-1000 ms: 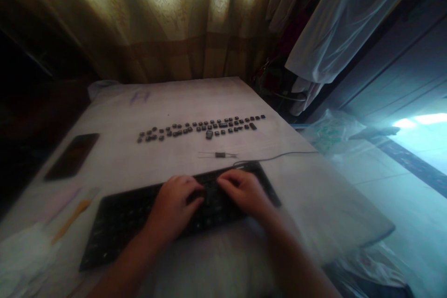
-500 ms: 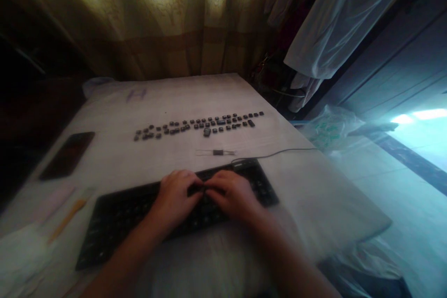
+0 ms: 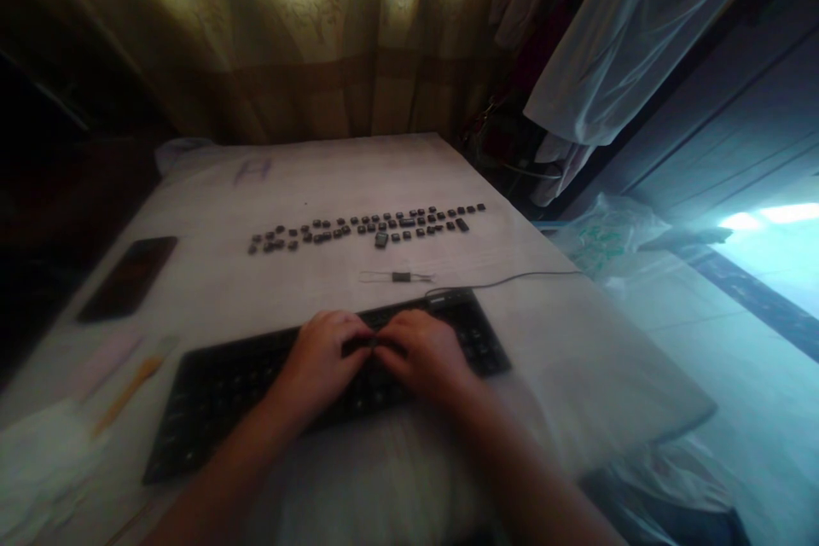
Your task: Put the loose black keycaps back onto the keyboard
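A black computer keyboard [image 3: 256, 371] lies at a slant on the table, partly covered by my hands and forearms. My left hand [image 3: 329, 354] is over its middle, thumb and fingers closed in a pinch. Against those fingertips, my right hand [image 3: 422, 354] is pinched the same way. A small dark bit shows between the fingertips, too blurred to name. Beyond the keyboard lie rows of loose black keycaps [image 3: 407, 223], among them a larger one [image 3: 381, 240]. A wire keycap puller [image 3: 401, 277] with a dark middle rests between them and the keyboard.
On the left are a dark phone [image 3: 128, 277], a pink object [image 3: 108, 363], an orange-handled brush [image 3: 131, 392] and a white cloth or tissue [image 3: 44, 461]. The keyboard's cable [image 3: 512, 279] runs over the table's right edge. Curtains [image 3: 287, 60] hang behind.
Both hands stay pinched together over the same part of the keyboard, with only slight finger movement. The view has shifted a little; the keycaps and puller lie as before.
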A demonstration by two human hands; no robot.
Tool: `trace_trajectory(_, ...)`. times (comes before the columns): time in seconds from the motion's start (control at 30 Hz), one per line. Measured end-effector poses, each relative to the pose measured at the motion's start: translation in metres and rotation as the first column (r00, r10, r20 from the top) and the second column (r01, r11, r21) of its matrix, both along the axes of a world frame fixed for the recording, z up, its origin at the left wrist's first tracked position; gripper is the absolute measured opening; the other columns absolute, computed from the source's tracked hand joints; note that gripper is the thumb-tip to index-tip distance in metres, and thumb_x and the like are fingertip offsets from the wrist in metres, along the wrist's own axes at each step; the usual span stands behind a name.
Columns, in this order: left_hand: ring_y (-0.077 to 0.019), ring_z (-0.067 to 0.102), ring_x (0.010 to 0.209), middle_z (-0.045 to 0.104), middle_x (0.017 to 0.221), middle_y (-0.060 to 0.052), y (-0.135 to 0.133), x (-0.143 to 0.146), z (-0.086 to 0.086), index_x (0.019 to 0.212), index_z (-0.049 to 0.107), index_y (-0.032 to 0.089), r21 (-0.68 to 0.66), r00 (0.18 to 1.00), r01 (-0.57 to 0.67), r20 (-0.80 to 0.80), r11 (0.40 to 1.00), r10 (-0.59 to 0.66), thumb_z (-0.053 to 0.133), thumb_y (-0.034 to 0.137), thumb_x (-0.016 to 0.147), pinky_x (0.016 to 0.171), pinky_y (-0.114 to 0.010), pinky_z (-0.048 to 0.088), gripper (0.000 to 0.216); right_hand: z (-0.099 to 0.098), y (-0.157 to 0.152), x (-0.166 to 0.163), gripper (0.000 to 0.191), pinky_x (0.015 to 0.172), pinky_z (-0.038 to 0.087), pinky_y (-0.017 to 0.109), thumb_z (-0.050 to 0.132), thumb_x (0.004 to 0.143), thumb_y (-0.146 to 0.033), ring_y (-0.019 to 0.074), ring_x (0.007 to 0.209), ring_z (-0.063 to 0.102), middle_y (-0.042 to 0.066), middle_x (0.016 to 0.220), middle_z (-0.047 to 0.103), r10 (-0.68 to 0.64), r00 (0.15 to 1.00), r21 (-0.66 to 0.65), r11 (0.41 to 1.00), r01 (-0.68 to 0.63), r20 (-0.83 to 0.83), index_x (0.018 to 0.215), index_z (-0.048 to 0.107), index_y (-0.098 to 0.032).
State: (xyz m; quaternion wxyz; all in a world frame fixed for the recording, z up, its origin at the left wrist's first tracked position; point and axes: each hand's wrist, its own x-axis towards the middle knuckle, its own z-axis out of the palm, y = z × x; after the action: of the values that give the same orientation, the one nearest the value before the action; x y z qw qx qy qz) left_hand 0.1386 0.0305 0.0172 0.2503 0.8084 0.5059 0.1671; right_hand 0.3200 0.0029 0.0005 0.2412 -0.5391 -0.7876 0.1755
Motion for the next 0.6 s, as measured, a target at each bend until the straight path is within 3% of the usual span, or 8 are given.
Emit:
trace_trajectory(0.2,-0.0215,0.063,0.092,0.071,0.092,0.000,-0.0062,-0.0020,-0.0015,0.084,0.071,0.023,0.061,1.000,-0.025,0.015,0.998,0.024,0.074,0.015,0.073,0.087,-0.039,0.048,0.014,0.0019,0.0009,-0.0002,0.010,0.078,0.046,0.029,0.068,0.084,-0.024,0.0190,0.089,0.062,0.005,0.095,0.072,0.014,1.000,0.004,1.000,-0.014,0.000,0.091,0.075,-0.021)
trace_trajectory(0.6,-0.0205,0.064,0.093,0.072,0.093,0.000,-0.0033,-0.0046,-0.0020,0.081,0.072,0.024,0.034,0.998,-0.016,0.065,0.999,0.013,0.073,0.013,0.072,0.088,-0.037,0.049,0.015,0.0001,0.0021,-0.0003,0.012,0.078,0.046,0.030,0.069,0.082,-0.025,0.0197,0.090,0.063,0.003,0.094,0.073,0.006,1.000,-0.019,1.000,-0.007,-0.013,0.091,0.076,-0.022)
